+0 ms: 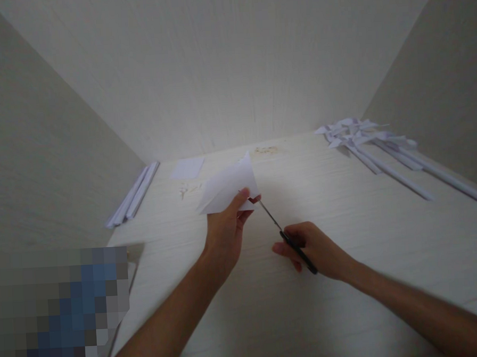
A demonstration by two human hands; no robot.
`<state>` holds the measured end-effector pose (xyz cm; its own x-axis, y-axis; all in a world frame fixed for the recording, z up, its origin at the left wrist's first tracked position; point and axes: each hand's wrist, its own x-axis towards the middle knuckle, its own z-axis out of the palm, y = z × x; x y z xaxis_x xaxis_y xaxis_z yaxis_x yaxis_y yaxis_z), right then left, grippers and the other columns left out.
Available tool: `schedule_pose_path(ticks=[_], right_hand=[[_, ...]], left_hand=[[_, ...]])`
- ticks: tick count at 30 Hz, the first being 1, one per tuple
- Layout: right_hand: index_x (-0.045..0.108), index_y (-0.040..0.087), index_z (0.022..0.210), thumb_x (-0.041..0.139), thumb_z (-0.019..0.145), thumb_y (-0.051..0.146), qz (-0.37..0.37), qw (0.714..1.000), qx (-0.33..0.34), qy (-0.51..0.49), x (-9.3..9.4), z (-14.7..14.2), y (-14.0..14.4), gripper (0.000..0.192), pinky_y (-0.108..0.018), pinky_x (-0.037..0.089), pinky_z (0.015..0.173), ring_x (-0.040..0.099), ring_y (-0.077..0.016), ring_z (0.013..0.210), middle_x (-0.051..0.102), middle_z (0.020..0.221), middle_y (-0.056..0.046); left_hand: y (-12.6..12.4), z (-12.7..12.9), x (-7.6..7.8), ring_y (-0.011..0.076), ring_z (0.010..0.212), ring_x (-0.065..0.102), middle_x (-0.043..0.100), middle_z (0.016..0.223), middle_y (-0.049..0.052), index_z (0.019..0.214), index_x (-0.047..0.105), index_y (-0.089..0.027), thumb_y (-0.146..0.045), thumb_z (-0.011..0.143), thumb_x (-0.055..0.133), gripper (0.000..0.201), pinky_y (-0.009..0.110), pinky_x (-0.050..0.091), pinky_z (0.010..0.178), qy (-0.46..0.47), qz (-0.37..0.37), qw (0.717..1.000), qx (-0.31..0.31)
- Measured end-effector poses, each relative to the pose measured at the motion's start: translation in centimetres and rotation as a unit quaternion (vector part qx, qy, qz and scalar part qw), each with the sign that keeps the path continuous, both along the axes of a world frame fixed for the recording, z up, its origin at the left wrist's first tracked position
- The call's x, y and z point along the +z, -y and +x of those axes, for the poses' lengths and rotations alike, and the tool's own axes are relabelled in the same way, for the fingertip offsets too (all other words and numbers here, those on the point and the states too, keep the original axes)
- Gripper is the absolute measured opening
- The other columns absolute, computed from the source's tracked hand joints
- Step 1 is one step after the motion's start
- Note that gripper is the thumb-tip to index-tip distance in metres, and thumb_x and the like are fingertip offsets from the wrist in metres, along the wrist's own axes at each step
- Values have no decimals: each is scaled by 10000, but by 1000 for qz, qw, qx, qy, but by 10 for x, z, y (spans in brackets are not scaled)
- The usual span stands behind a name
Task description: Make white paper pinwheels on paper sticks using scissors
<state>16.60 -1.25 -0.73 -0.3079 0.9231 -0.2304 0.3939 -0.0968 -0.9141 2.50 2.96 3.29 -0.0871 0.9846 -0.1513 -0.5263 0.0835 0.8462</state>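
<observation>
My left hand (pixel 227 235) pinches a white sheet of paper (pixel 228 184) near its lower right corner, with the thumb on top and fingers beneath. The paper is raised above the table and has a faint crease. In my right hand (pixel 314 249) is a pair of scissors (pixel 296 250) with dark handles, the fingers closed around them. The scissor blades reach up and left to the paper's right edge, beside my left fingertips. How far the blades are apart cannot be made out.
Paper pinwheels on rolled paper sticks (pixel 390 165) lie at the right. Several rolled paper tubes (pixel 139 194) rest by the left wall. A white paper square (pixel 187 168) is at the back, with small scraps (pixel 189 189) near it. A pixelated area covers the lower left.
</observation>
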Motion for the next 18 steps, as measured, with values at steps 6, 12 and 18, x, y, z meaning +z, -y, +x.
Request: schedule_pose_path(ticks=[6,12,18], right_hand=[[433,172,470,571,704,465,0,1000,-1,10,-2,-1,-1,400,-205,334,389,446,-90,362,475,390,20],[433,169,451,560,704,501,16,1000,2,22,-5,0,-2,436,-207,320,387,424,-88,354,462,369,18],[412,171,438,565,700,501,23,999,-5,27,-2,0,-2,448,-203,297,376,387,-76,340,433,351,30]], left_hand=[[0,0,-1,89,593,619,639,711,-41,727,582,-166,-104,617,654,145,204,484,598,-6,2,1000,1],[0,0,0,88,595,613,636,712,-45,791,593,-178,-106,614,656,202,203,480,595,-13,-1,1000,5],[1,2,-1,91,604,608,631,726,-40,814,587,-177,-114,617,659,218,219,485,612,-22,14,1000,12]])
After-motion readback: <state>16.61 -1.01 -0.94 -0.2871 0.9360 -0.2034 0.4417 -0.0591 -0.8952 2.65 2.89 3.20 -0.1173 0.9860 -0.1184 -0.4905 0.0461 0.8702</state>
